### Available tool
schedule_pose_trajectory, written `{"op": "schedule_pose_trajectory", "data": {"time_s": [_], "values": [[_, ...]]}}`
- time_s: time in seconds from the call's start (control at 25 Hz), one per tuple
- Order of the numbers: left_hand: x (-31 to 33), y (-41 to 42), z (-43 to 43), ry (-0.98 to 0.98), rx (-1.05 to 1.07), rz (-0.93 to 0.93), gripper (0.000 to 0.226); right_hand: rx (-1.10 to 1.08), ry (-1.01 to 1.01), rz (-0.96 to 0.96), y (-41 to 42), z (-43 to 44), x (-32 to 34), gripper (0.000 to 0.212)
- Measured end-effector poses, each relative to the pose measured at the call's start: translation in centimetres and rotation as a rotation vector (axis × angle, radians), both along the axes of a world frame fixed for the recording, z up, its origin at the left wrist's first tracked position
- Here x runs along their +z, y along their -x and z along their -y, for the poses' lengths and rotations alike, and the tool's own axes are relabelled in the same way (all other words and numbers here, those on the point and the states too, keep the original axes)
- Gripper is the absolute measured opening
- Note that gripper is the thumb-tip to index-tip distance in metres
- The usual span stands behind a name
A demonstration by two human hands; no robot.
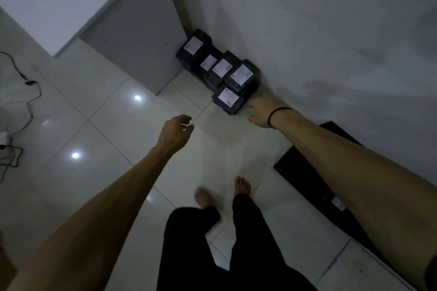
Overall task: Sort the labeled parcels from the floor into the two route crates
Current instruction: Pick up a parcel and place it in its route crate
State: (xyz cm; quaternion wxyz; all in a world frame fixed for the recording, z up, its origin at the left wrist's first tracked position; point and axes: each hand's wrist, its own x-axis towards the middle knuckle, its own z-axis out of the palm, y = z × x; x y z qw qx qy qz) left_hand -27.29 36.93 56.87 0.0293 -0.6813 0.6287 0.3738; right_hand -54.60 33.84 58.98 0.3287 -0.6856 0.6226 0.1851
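A black cable (pixel 30 82) trails across the tiled floor (pixel 106 125). The left hand (pixel 176 131) hangs above the tiles, its fingers loosely curled and holding nothing. The black labeled parcels (pixel 222 71) are stacked against the wall (pixel 331 30). The right hand (pixel 261 111) reaches just beside the nearest parcel (pixel 228 99), fingers relaxed; whether it touches the parcel cannot be told.

One wide-angle view is taken from head height, tilted steeply down and forward; the floor (pixel 113 125) is seen from standing distance, with parcels (pixel 222 71) at upper centre.
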Motion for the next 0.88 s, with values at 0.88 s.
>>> {"op": "schedule_pose_trajectory", "data": {"time_s": [0.88], "values": [[-48.9,4.1,36.7,0.077,-0.381,0.065,0.119,-0.335,0.169,0.130,-6.1,26.9,-43.3,0.041]]}}
